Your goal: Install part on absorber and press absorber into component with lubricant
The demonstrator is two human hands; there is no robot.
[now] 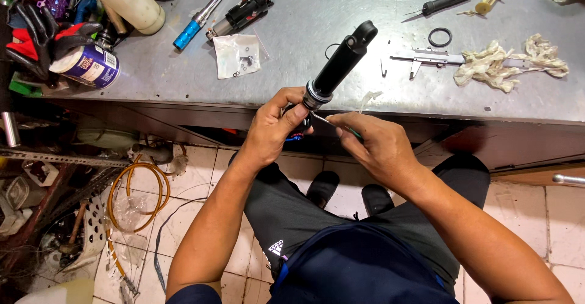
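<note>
head view: i hold a black shock absorber (338, 66) over the near edge of the steel bench (317, 11).
my left hand (274, 127) has its fingers wrapped around the shock's lower end, just under a silver ring; the smooth matte cylinder tilts up and away to a rounded eyelet. my right hand (375, 145) pinches a thin metal pick (326, 120), tip at the ring. behind lie a steel caliper (426, 59), a black o-ring (440, 37) and frayed pale rags (509, 66).
</note>
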